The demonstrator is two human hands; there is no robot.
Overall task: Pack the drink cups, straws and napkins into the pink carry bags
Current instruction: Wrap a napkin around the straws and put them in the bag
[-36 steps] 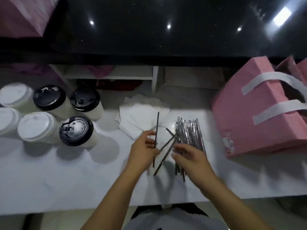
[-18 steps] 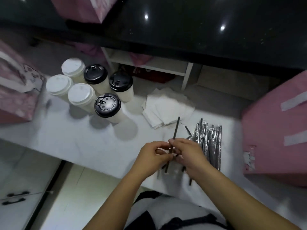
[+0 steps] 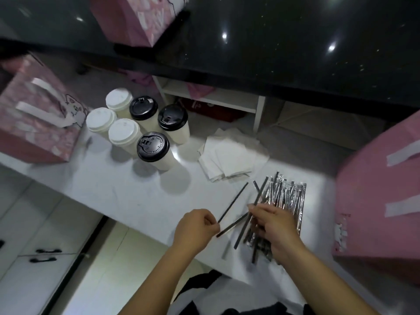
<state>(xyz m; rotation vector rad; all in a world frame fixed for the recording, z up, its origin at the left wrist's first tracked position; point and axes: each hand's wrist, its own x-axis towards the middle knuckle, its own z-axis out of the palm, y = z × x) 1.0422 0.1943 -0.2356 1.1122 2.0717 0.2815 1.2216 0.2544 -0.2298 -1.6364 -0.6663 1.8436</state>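
Observation:
My left hand (image 3: 195, 229) pinches one thin dark straw (image 3: 233, 202) by its near end; the straw slants up to the right. My right hand (image 3: 276, 226) lies on the pile of wrapped straws (image 3: 286, 196) and pinches a dark straw there. Several lidded drink cups (image 3: 145, 130), some with white lids and some with black, stand at the left of the white counter (image 3: 127, 192). A stack of white napkins (image 3: 231, 155) lies behind the straws. One pink carry bag (image 3: 38, 126) stands at the far left, another (image 3: 377, 205) at the right.
A third pink bag (image 3: 136, 21) sits on the dark raised ledge (image 3: 295, 42) at the back. A white shelf (image 3: 216, 98) runs under that ledge. White drawers with black handles (image 3: 45, 255) are below the counter at the left.
The view has swung left, so the left pink bag is in sight. My hands, joined on one straw half a second ago, have parted: the left keeps a straw, the right is back on the pile.

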